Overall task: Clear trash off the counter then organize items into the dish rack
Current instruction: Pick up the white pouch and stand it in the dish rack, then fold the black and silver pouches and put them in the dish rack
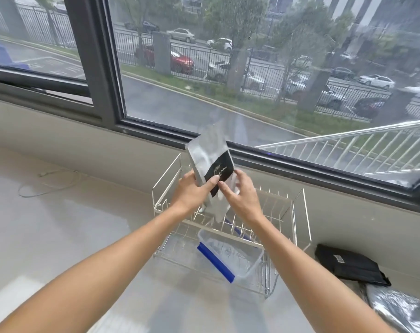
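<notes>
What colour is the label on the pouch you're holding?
Black with pale lettering, on a silver pouch; the label shows best in the head view.

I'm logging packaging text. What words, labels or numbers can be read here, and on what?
"Coffee": on the black label of the silver pouch, held by the left hand and right hand above the dish rack. The print around it is too small to read.
Black pouch on the counter: a white barcode sticker, digits too blurred.
</notes>
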